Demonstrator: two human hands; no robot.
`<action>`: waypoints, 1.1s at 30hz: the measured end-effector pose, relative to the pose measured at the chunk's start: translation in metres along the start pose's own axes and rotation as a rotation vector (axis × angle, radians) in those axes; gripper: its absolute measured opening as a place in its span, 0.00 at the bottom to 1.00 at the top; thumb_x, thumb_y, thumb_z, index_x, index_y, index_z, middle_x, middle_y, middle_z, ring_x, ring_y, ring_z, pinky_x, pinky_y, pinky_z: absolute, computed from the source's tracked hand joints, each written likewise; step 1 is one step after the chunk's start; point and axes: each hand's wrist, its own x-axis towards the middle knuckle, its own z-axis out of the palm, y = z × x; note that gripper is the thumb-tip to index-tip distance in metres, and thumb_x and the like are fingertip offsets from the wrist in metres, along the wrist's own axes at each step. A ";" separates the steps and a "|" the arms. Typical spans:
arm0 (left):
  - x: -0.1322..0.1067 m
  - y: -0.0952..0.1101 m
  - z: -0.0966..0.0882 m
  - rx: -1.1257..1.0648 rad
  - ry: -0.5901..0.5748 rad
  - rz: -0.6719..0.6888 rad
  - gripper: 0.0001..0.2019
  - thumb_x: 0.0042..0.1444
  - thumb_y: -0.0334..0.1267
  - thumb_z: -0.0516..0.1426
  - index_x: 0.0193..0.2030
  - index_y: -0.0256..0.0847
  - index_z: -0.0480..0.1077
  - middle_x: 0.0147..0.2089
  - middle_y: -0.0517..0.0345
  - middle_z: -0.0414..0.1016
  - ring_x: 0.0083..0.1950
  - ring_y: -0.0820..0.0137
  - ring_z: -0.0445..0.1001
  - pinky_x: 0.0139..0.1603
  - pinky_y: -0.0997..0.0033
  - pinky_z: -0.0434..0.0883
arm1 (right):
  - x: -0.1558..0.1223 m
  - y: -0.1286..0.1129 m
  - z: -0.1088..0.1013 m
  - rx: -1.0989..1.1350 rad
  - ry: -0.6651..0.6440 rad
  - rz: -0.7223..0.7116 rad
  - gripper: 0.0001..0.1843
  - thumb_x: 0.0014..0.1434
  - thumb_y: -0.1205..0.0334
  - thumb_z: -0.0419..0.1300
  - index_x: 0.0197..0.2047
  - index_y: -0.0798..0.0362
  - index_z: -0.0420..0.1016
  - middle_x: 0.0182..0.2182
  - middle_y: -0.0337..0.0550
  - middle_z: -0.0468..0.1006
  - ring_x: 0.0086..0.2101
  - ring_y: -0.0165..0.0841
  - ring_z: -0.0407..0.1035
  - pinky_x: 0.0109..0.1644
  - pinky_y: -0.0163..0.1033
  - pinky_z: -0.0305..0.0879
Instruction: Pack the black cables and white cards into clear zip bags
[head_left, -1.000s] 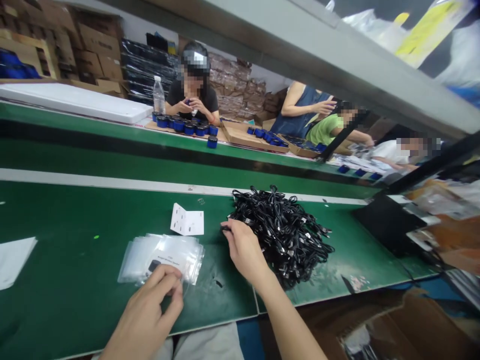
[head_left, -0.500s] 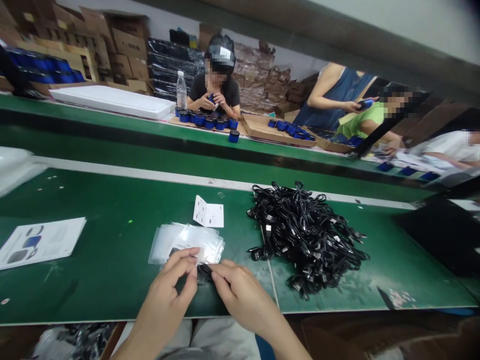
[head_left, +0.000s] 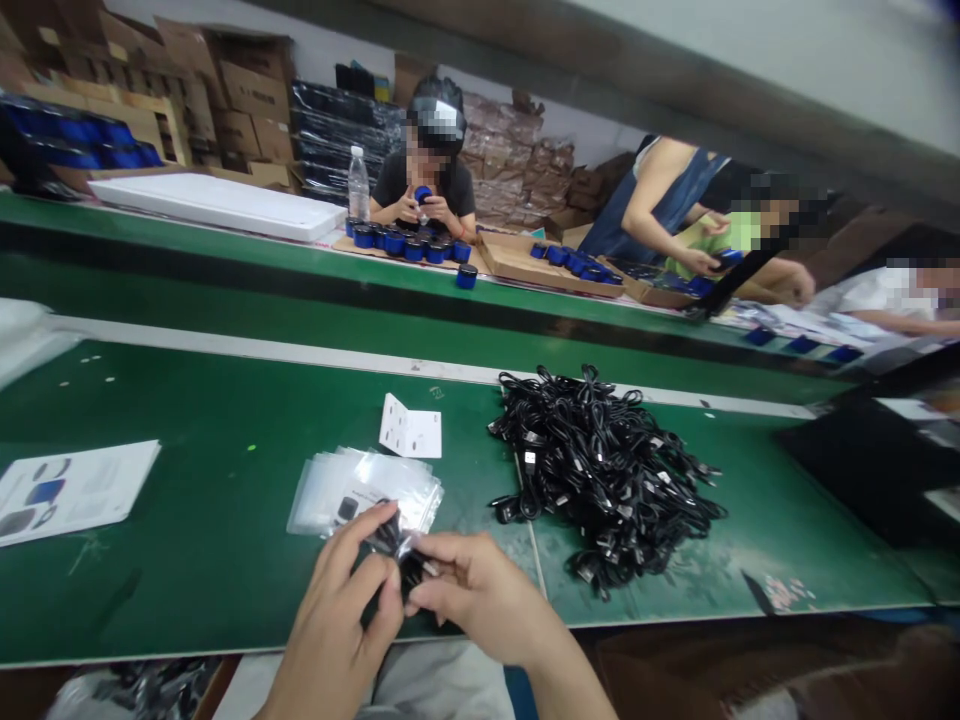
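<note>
Close to the table's front edge, my left hand (head_left: 351, 590) and my right hand (head_left: 484, 590) meet over a coiled black cable (head_left: 411, 568). The fingers of each hand pinch it, and a shiny bit like clear plastic shows between them. Just beyond my fingertips lies a fanned stack of clear plastic bags (head_left: 322, 490), with a printed sheet showing through. A small folded leaflet (head_left: 420, 433) stands partly open behind the stack. To the right of my hands is a big tangled heap of black USB cables (head_left: 600, 480).
Printed booklets (head_left: 82, 490) lie at the left on the green table (head_left: 202, 560). Across a raised green ledge, co-workers handle blue round items (head_left: 414, 250) beside cardboard trays (head_left: 525, 265). A white panel (head_left: 217, 203) and a water bottle (head_left: 358, 185) stand there. A beam crosses overhead.
My right fingers have shifted lower around the cable, which now shows below the fingertips with shiny plastic beside it. The whole view has shifted slightly. Across the ledge, a co-worker's arms have moved.
</note>
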 end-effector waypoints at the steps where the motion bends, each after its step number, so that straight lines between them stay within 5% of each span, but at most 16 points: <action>1: -0.001 -0.001 0.000 0.010 0.005 0.020 0.07 0.56 0.30 0.50 0.30 0.42 0.67 0.58 0.47 0.64 0.55 0.59 0.67 0.48 0.61 0.72 | 0.000 -0.001 0.001 -0.077 0.010 -0.006 0.10 0.56 0.68 0.58 0.40 0.53 0.78 0.25 0.35 0.73 0.25 0.27 0.64 0.28 0.29 0.59; 7: -0.002 -0.004 0.006 0.036 0.040 0.144 0.06 0.54 0.30 0.52 0.31 0.42 0.68 0.60 0.44 0.61 0.60 0.51 0.62 0.55 0.43 0.64 | 0.006 0.012 0.027 -0.909 0.471 -0.277 0.08 0.55 0.71 0.57 0.28 0.52 0.74 0.25 0.40 0.76 0.27 0.34 0.69 0.32 0.35 0.61; 10: -0.004 -0.002 0.007 0.025 0.054 0.145 0.07 0.55 0.31 0.51 0.30 0.42 0.68 0.61 0.45 0.62 0.61 0.50 0.62 0.58 0.39 0.61 | 0.014 0.022 0.039 -0.925 0.723 -0.255 0.03 0.51 0.69 0.61 0.28 0.53 0.71 0.27 0.42 0.74 0.29 0.36 0.69 0.34 0.38 0.62; 12: -0.006 -0.002 0.008 0.020 0.055 0.153 0.07 0.55 0.31 0.51 0.29 0.43 0.68 0.61 0.47 0.63 0.61 0.53 0.62 0.62 0.39 0.56 | 0.017 0.024 0.039 -0.771 0.797 -0.169 0.10 0.48 0.67 0.65 0.35 0.54 0.70 0.32 0.43 0.73 0.31 0.35 0.69 0.34 0.37 0.64; 17: -0.009 -0.012 0.006 0.020 -0.080 0.236 0.05 0.56 0.35 0.53 0.34 0.47 0.70 0.59 0.53 0.69 0.58 0.55 0.68 0.65 0.34 0.41 | 0.013 0.011 0.020 -0.557 0.338 -0.106 0.06 0.51 0.72 0.60 0.29 0.52 0.73 0.23 0.33 0.73 0.25 0.27 0.67 0.26 0.27 0.59; 19: -0.007 -0.020 0.000 -0.031 -0.183 0.157 0.10 0.54 0.42 0.56 0.44 0.51 0.69 0.59 0.54 0.70 0.58 0.54 0.70 0.62 0.38 0.55 | 0.008 0.003 0.013 -0.592 0.277 -0.128 0.07 0.49 0.73 0.61 0.27 0.52 0.74 0.20 0.31 0.70 0.23 0.26 0.65 0.26 0.27 0.56; 21: -0.001 -0.027 -0.009 -0.131 -0.277 -0.035 0.23 0.51 0.46 0.60 0.55 0.52 0.64 0.55 0.53 0.74 0.53 0.56 0.74 0.51 0.54 0.73 | 0.002 -0.006 0.008 -0.633 0.198 -0.145 0.06 0.49 0.73 0.61 0.27 0.52 0.75 0.20 0.31 0.70 0.22 0.26 0.63 0.26 0.27 0.56; 24: 0.012 -0.027 -0.022 -0.365 -0.434 -0.339 0.24 0.51 0.45 0.59 0.56 0.48 0.64 0.38 0.58 0.79 0.37 0.63 0.80 0.33 0.71 0.77 | -0.002 -0.016 0.002 -0.643 0.072 -0.148 0.10 0.48 0.75 0.59 0.30 0.54 0.78 0.22 0.33 0.73 0.24 0.27 0.66 0.29 0.29 0.59; 27: 0.022 -0.016 -0.030 -0.567 -0.522 -0.483 0.13 0.51 0.43 0.59 0.44 0.45 0.73 0.32 0.60 0.79 0.33 0.65 0.78 0.31 0.73 0.75 | -0.003 -0.017 -0.001 -0.462 0.053 -0.098 0.14 0.50 0.75 0.55 0.35 0.54 0.79 0.27 0.38 0.78 0.28 0.30 0.71 0.34 0.32 0.64; 30: 0.026 -0.006 -0.029 -0.643 -0.456 -0.594 0.09 0.52 0.44 0.58 0.33 0.42 0.75 0.30 0.60 0.76 0.26 0.70 0.74 0.25 0.76 0.70 | -0.003 -0.012 -0.001 -0.183 0.172 -0.045 0.12 0.55 0.68 0.56 0.43 0.56 0.76 0.33 0.43 0.80 0.34 0.32 0.73 0.39 0.36 0.67; 33: 0.023 -0.002 -0.026 -0.723 -0.368 -0.669 0.11 0.52 0.45 0.58 0.28 0.40 0.74 0.29 0.60 0.71 0.24 0.74 0.68 0.22 0.78 0.65 | -0.004 -0.005 0.003 -0.139 0.264 -0.004 0.13 0.51 0.63 0.64 0.41 0.56 0.74 0.32 0.43 0.77 0.33 0.32 0.71 0.37 0.36 0.67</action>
